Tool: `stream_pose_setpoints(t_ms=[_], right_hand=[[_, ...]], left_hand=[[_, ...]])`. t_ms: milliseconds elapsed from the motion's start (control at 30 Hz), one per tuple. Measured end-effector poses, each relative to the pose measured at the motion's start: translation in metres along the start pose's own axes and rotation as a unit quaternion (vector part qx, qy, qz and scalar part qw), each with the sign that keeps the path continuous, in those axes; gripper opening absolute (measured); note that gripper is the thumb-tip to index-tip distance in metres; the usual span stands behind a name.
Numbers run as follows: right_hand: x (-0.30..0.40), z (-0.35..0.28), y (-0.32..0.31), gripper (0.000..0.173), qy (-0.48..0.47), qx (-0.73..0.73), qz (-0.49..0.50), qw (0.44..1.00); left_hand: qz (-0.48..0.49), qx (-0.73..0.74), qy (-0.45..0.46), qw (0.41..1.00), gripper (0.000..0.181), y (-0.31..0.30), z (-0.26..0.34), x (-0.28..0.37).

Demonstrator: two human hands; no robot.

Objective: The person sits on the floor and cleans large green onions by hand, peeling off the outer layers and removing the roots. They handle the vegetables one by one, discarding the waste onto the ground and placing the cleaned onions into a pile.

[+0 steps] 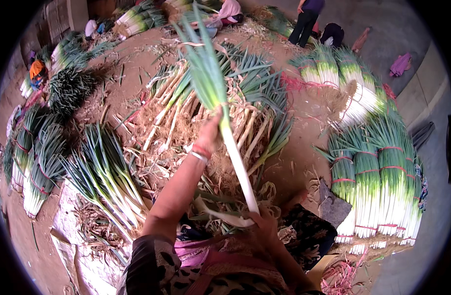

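Note:
A long green onion (236, 155) slants across the middle of the view, its white shank bare and its green leaves fanned out away from me. My left hand (209, 127) grips it where the leaves begin. Low down, my right hand (263, 225) closes around its root end, and a pale peeled strip of outer leaf (229, 218) hangs there; the roots are hidden by the hand. Behind the onion lies a heap of unpeeled green onions (247, 129) with dry brown skins and matted roots.
Cleaned green onions (116, 177) lie on a white sheet (65, 217) at left. Tied bundles (369, 180) stand at right, with others (358, 96) behind. Pink twine (340, 276) is heaped at lower right. Several people, one in dark trousers (304, 25), are in the background.

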State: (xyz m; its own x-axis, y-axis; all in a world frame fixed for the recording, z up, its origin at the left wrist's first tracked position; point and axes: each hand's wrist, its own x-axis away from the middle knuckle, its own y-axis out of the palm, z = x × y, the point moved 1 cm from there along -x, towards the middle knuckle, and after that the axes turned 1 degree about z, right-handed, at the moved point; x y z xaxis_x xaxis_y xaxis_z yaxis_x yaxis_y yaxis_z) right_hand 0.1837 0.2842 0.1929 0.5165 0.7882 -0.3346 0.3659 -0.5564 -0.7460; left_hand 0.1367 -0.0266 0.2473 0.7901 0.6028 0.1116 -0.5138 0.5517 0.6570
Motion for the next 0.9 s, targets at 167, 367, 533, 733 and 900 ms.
stream_pose_setpoints(t_ms=[167,367,533,733,900], right_hand=[[0.158,0.146,0.069,0.026,0.359,0.027,-0.081,0.929],[0.045,0.063,-0.03,0.028,0.269,0.172,-0.334,0.887],[-0.112,-0.01,-0.016,0.043,0.001,-0.003,0.092,0.996],[-0.178,-0.043,0.023,0.023,0.067,-0.242,0.026,0.967],[-0.172,-0.01,0.017,0.014,0.199,-0.353,0.074,0.911]], left_hand=[[0.048,0.158,0.048,0.985,0.049,-0.006,0.012,-0.01],[-0.105,0.224,0.131,0.96,0.068,-0.033,0.055,-0.01],[-0.119,0.305,0.099,0.94,0.07,-0.025,0.029,0.0],[-0.204,0.351,0.067,0.911,0.065,-0.016,0.014,0.009],[-0.327,0.428,0.004,0.843,0.049,-0.008,0.017,0.008]])
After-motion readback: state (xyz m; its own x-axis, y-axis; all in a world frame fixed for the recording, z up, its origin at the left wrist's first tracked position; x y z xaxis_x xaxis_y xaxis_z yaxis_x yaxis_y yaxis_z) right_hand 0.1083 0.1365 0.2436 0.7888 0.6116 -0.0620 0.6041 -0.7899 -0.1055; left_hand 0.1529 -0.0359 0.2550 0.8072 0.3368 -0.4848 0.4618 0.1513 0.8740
